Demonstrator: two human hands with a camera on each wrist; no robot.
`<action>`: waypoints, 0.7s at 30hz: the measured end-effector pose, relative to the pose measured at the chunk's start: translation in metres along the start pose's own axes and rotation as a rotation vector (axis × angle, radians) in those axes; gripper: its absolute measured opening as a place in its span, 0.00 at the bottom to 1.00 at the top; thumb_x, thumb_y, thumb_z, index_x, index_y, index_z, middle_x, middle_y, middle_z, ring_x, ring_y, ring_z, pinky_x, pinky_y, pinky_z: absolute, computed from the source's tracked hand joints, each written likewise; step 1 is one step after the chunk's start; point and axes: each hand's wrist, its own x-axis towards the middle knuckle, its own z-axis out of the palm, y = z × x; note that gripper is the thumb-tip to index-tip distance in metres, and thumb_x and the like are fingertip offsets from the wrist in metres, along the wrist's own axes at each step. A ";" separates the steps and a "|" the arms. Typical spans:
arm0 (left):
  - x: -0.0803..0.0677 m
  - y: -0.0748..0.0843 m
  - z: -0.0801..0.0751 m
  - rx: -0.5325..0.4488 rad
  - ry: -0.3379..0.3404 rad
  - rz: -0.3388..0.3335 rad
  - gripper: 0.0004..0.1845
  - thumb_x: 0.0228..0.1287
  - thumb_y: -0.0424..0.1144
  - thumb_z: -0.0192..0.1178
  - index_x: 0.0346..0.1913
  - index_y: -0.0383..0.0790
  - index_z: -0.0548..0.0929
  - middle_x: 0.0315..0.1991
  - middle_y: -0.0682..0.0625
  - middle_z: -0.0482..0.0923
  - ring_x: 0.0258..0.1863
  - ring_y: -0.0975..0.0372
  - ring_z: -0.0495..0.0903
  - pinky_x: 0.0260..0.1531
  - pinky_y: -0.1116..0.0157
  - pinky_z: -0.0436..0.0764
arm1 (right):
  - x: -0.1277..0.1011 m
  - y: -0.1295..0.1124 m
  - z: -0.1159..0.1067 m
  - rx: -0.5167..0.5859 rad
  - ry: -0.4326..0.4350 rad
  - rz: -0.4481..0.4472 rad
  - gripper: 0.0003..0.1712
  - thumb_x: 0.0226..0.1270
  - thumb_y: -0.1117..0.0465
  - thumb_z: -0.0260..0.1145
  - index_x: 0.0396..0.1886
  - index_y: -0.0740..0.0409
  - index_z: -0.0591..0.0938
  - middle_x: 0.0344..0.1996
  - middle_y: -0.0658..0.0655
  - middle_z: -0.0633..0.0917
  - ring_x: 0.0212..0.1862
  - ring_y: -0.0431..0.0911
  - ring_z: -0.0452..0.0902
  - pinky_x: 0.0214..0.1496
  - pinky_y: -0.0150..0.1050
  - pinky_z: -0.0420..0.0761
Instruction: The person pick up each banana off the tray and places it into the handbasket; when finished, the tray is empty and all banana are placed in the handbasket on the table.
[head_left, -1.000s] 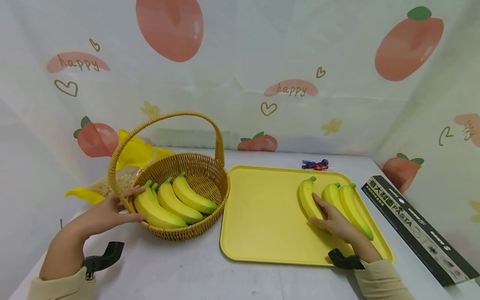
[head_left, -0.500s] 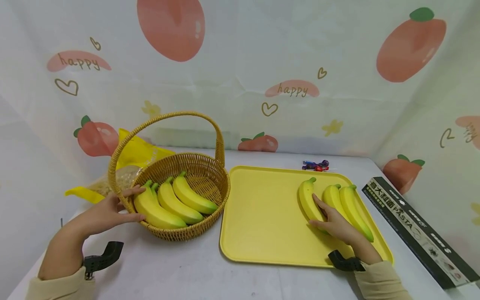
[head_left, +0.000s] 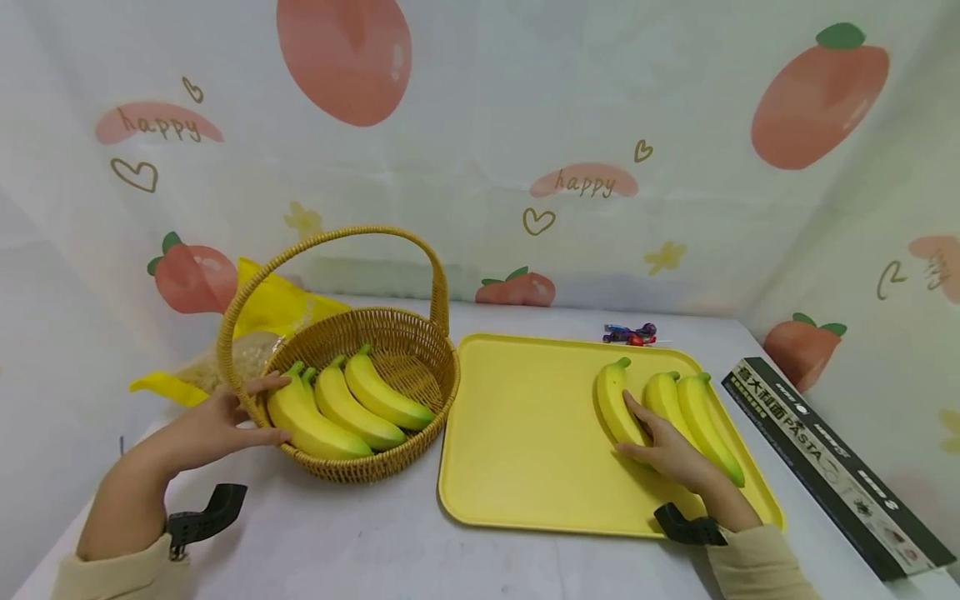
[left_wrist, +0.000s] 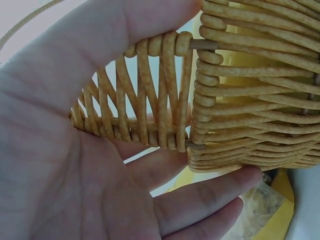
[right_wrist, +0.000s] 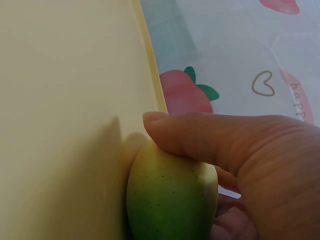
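Observation:
My left hand (head_left: 206, 429) grips the left side of a wicker basket (head_left: 352, 472), where the tall arched handle meets the rim. In the left wrist view the palm faces the woven handle base (left_wrist: 145, 95), with fingers around it. Several bananas (head_left: 360, 408) lie side by side inside the basket. My right hand (head_left: 671, 452) holds a banana (head_left: 615, 404) on a yellow tray (head_left: 525, 433), thumb on the near side and fingers across the other. Its green end (right_wrist: 172, 200) shows under the thumb in the right wrist view. Two more bananas (head_left: 708, 433) lie on the tray to the right.
A black pasta box (head_left: 832, 467) lies slanted right of the tray. Small wrapped candies (head_left: 630, 334) sit behind it. A yellow bag (head_left: 281, 304) stands behind the basket at the left. A printed cloth (head_left: 465, 108) hangs along the back.

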 end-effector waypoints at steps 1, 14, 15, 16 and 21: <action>0.000 -0.001 0.001 0.000 0.000 0.002 0.41 0.57 0.48 0.64 0.71 0.41 0.57 0.70 0.28 0.43 0.60 0.27 0.59 0.48 0.40 0.74 | 0.000 0.000 0.000 -0.001 -0.001 0.005 0.49 0.63 0.53 0.63 0.73 0.63 0.45 0.73 0.67 0.46 0.72 0.65 0.37 0.65 0.20 0.49; 0.000 -0.002 0.000 -0.012 -0.006 0.027 0.41 0.58 0.46 0.64 0.71 0.40 0.56 0.71 0.28 0.43 0.60 0.27 0.59 0.48 0.40 0.73 | 0.000 -0.002 0.001 -0.046 0.007 0.017 0.48 0.63 0.53 0.63 0.74 0.60 0.46 0.72 0.69 0.48 0.72 0.66 0.42 0.68 0.52 0.56; 0.000 -0.002 0.000 -0.016 -0.005 0.031 0.41 0.58 0.46 0.64 0.70 0.39 0.57 0.70 0.27 0.44 0.60 0.27 0.58 0.48 0.39 0.72 | 0.000 -0.003 0.000 -0.045 0.006 0.011 0.48 0.63 0.53 0.63 0.73 0.61 0.47 0.72 0.69 0.48 0.71 0.67 0.42 0.68 0.51 0.56; 0.000 -0.002 0.000 -0.019 -0.002 0.036 0.41 0.58 0.45 0.64 0.70 0.38 0.57 0.70 0.27 0.44 0.60 0.27 0.58 0.49 0.39 0.72 | 0.000 -0.004 0.000 -0.043 0.007 0.002 0.48 0.63 0.54 0.63 0.73 0.61 0.47 0.72 0.69 0.49 0.71 0.67 0.42 0.68 0.49 0.57; 0.001 -0.002 0.001 -0.034 -0.006 0.047 0.41 0.58 0.43 0.64 0.70 0.38 0.56 0.70 0.27 0.44 0.60 0.26 0.57 0.49 0.39 0.72 | -0.001 -0.007 -0.002 -0.006 0.006 -0.029 0.46 0.64 0.55 0.62 0.73 0.63 0.48 0.72 0.69 0.49 0.71 0.67 0.42 0.61 0.17 0.56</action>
